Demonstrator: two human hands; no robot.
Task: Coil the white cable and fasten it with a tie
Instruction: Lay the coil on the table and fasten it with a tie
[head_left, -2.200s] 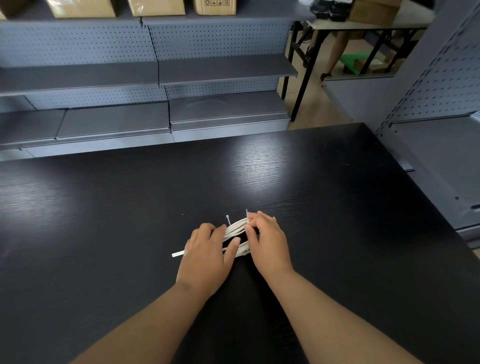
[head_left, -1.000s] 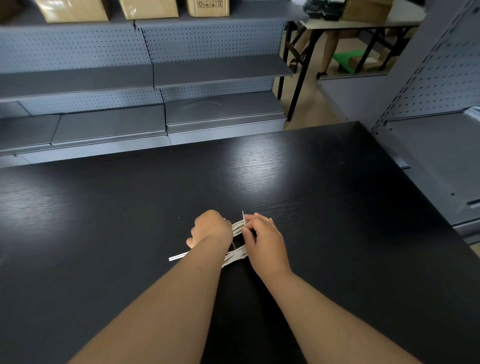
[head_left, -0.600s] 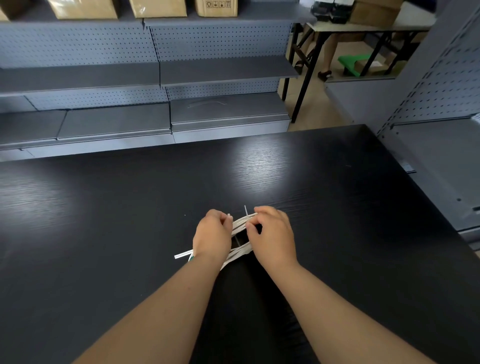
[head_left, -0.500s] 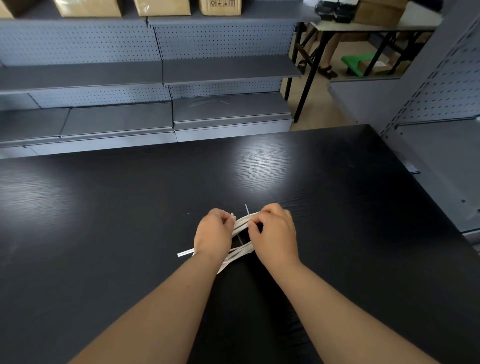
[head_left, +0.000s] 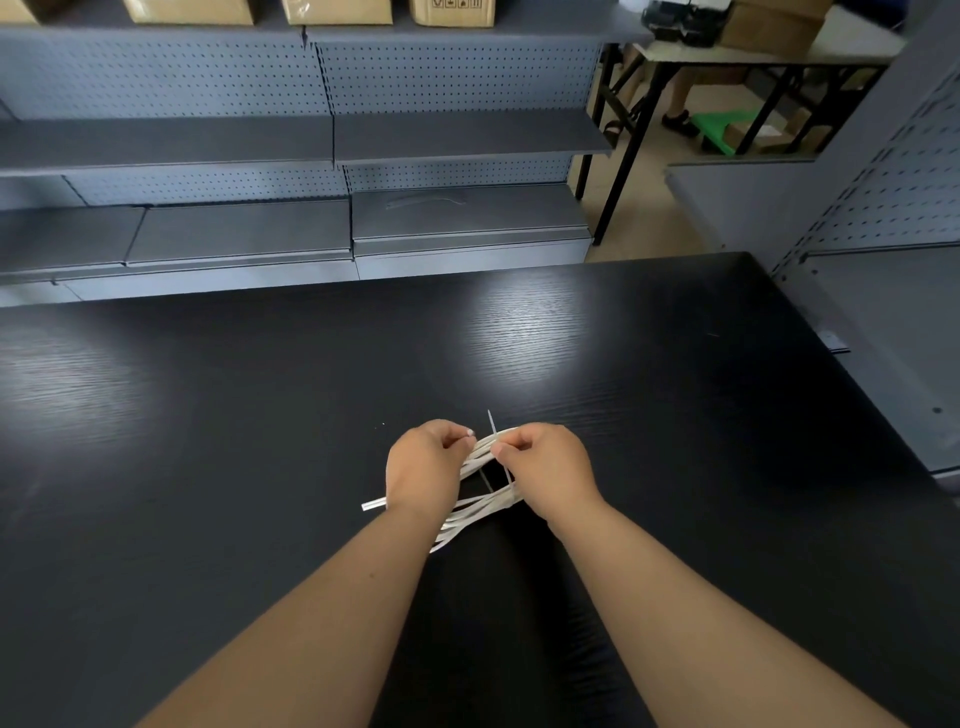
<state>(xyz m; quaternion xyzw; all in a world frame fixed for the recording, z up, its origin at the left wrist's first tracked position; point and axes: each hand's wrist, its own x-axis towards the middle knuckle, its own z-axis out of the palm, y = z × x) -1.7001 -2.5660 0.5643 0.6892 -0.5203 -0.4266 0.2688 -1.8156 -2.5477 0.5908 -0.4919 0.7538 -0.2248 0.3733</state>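
Observation:
The white cable (head_left: 480, 506) lies in several long loops on the black table (head_left: 260, 415), mostly between and under my two hands. My left hand (head_left: 423, 470) is closed over the left part of the coil. One cable end (head_left: 374, 504) sticks out to its left. My right hand (head_left: 545, 470) pinches a thin white tie (head_left: 492, 428) that crosses the loops and points up past my fingertips. The parts of the coil under both palms are hidden.
Grey pegboard shelving (head_left: 332, 150) runs along the far side of the table, with cardboard boxes (head_left: 337, 8) on top. Another grey shelf unit (head_left: 883, 312) stands at the right. A folding table (head_left: 753, 52) and a person's foot (head_left: 678, 122) are at the back right.
My left hand turned from lying flat on the coil to a closed grip over it. My right hand shifted a little and kept its pinch at the tie. The coil stayed put.

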